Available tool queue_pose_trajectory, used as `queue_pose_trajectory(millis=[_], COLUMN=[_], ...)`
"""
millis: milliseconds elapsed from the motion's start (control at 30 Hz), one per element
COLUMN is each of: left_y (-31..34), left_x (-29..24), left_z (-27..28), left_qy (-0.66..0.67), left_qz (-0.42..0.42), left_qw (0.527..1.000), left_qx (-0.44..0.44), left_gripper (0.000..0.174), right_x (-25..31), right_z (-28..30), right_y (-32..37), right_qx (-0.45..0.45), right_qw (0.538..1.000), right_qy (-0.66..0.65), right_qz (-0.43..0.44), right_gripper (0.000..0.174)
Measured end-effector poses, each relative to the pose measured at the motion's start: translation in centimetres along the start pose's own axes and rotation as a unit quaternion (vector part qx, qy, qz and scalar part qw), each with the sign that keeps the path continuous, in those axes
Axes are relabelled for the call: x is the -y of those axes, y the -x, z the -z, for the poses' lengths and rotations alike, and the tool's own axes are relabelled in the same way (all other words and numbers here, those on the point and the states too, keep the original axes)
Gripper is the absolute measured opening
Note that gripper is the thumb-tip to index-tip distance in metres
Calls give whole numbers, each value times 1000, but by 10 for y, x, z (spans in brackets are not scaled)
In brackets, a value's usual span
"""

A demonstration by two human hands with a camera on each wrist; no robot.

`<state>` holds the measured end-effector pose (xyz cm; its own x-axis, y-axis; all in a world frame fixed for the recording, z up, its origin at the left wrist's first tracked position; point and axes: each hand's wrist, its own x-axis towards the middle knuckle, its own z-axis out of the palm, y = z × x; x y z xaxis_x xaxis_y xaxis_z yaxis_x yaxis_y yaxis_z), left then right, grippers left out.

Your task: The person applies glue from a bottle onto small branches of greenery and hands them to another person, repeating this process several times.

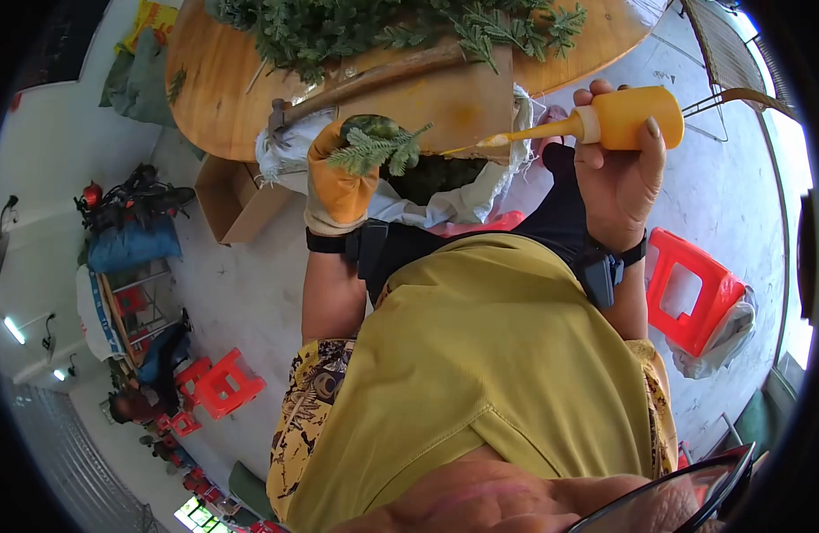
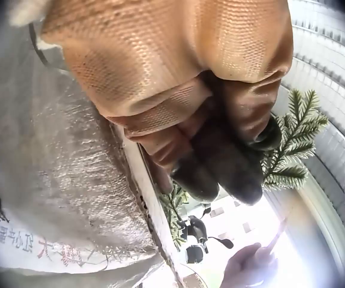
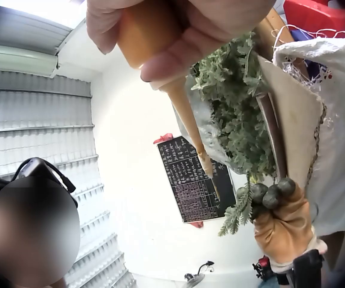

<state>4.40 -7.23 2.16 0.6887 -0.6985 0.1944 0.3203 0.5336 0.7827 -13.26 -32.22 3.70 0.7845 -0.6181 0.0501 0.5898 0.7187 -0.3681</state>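
Observation:
My left hand (image 1: pixel 338 186), in an orange glove with dark fingertips, pinches a small green artificial fir sprig (image 1: pixel 374 155). The sprig's needles stick out past the fingertips in the left wrist view, while its stem end is hidden by the glove. Bare, my right hand (image 1: pixel 618 191) grips a yellow squeeze bottle (image 1: pixel 645 118) lying sideways in the fingers. Its long thin nozzle (image 1: pixel 538 131) points left toward the sprig, with pale yellow residue near the tip. In the right wrist view the nozzle slants down toward the sprig (image 3: pixel 238 213).
A heap of fir branches (image 1: pixel 338 31) covers the far part of the round wooden table (image 1: pixel 205 89). A hammer (image 1: pixel 374 84) lies across a brown board (image 1: pixel 467 107). Below is an open white woven sack (image 1: pixel 467 204). A cardboard box (image 1: pixel 236 204) and red stool (image 1: pixel 694 289) flank me.

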Motion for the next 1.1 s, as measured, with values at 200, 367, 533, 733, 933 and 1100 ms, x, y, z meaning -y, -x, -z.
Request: queue_pose_trajectory(millis=[200,367,533,733,933,1100], left_y=[14,19,19,20,18,18], left_x=[15,17,24,27,24,26], left_z=[-1,-9,-8,-13,-2,-6], left_qy=[-151,-64,-66,-111,-77,-65], left_qz=[-21,-2,-11,-14,24,39], left_qw=[988,998,998,994,995,997], left_qx=[17,2,-9,-18,51,35], left_gripper=[22,20,20,16,24,24], right_x=[-11,-18,-19,-17,-12,-7], right_z=[-28,-30,-30,-28,-20,-16], right_y=[3,6,8,9,10,12], right_qx=[57,55,60,53,43,27], right_qw=[998,995,994,993,992,991], right_qy=[12,54,68,94,115,126], right_qz=[-25,-59,-62,-50,-43,-34], right_gripper=[44,45,45,44,44,43])
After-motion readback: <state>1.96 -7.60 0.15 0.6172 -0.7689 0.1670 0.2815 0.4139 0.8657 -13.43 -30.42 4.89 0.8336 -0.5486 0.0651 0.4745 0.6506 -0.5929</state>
